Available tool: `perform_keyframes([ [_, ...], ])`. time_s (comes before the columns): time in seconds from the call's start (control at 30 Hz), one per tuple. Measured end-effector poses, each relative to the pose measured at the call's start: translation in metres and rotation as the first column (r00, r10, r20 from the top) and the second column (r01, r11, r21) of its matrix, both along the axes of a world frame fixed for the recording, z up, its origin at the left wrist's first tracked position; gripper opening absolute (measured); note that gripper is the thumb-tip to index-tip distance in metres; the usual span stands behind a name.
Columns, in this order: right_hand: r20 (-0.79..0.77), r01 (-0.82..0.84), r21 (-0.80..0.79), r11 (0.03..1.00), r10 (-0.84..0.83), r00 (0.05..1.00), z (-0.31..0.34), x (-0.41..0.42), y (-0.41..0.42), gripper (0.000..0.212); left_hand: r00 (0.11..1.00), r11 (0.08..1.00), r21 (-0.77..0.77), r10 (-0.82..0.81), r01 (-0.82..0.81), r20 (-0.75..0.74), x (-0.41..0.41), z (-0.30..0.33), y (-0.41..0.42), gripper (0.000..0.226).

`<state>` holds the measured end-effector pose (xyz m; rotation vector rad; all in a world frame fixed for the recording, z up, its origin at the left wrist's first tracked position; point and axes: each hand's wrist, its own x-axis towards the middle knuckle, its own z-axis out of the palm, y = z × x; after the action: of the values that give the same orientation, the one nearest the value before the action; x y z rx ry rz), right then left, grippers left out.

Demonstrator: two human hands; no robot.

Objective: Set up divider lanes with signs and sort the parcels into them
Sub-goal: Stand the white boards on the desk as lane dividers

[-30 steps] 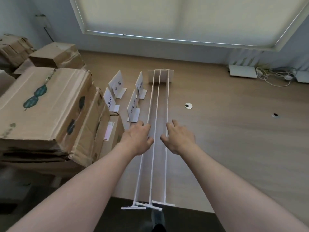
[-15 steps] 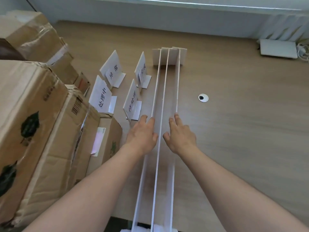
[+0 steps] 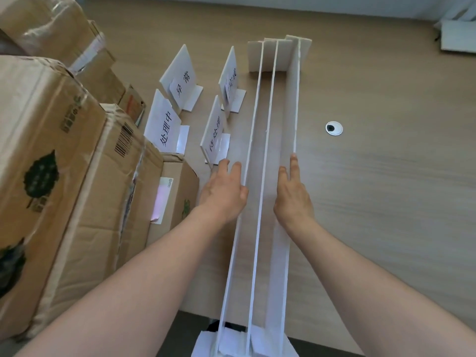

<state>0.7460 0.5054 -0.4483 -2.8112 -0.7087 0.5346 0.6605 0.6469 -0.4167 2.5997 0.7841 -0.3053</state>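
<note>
Three long white divider boards [image 3: 292, 99] stand on edge side by side on the wooden table [image 3: 386, 215], running from its near edge to the far end. My left hand [image 3: 224, 194] presses flat against the outer side of the leftmost divider [image 3: 253, 112], thumb at its top edge. With straight fingers, my right hand [image 3: 292, 194] lies against the rightmost board, which leans right. Left of the boards stand several white signs [image 3: 162, 127] with Chinese writing. Brown cardboard parcels [image 3: 38, 150] are stacked at the left.
A small parcel [image 3: 177, 197] with a label sits just left of my left hand. A round cable grommet [image 3: 334, 128] is set in the table right of the boards. A flat white object [image 3: 458, 34] lies at the far right corner.
The view has tilted down and moved closer. My hands have spread apart, and the rightmost divider has shifted right and leans away from the other two.
</note>
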Motion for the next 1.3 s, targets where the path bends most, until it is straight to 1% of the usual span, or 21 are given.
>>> perform_keyframes([
  [0.3,0.040,-0.006,0.028,1.000,0.005,0.999,0.034,0.005,-0.036,0.081,0.999,0.998,0.056,-0.024,0.022,0.034,0.003,0.040,-0.024,0.051],
  [0.47,0.047,0.009,0.025,1.000,-0.010,0.999,0.067,0.001,-0.065,0.082,0.996,0.992,0.103,-0.078,0.073,0.051,0.000,0.076,-0.049,0.043],
  [0.57,0.072,0.018,0.031,0.999,-0.020,0.997,0.087,-0.008,-0.087,0.081,0.990,0.985,0.128,-0.123,0.114,0.067,-0.006,0.097,-0.069,0.043],
  [0.7,0.120,0.041,0.045,0.998,-0.046,0.992,0.111,-0.027,-0.122,0.077,0.971,0.971,0.165,-0.197,0.174,0.132,-0.019,0.119,-0.100,0.043],
  [0.83,0.163,0.076,0.056,0.996,-0.084,0.983,0.135,-0.051,-0.164,0.075,0.942,0.953,0.184,-0.276,0.242,0.193,-0.037,0.131,-0.135,0.041],
  [1.03,0.211,0.135,0.053,0.989,-0.143,0.967,0.172,-0.083,-0.242,0.072,0.918,0.946,0.132,-0.321,0.297,0.232,-0.059,0.154,-0.196,0.040],
  [1.17,0.231,0.181,0.052,0.982,-0.188,0.954,0.194,-0.089,-0.302,0.066,0.895,0.927,0.153,-0.372,0.344,0.244,-0.057,0.168,-0.249,0.041],
  [1.3,0.242,0.206,0.044,0.978,-0.210,0.947,0.205,-0.081,-0.368,0.061,0.878,0.908,0.174,-0.414,0.381,0.241,-0.038,0.180,-0.312,0.043],
])
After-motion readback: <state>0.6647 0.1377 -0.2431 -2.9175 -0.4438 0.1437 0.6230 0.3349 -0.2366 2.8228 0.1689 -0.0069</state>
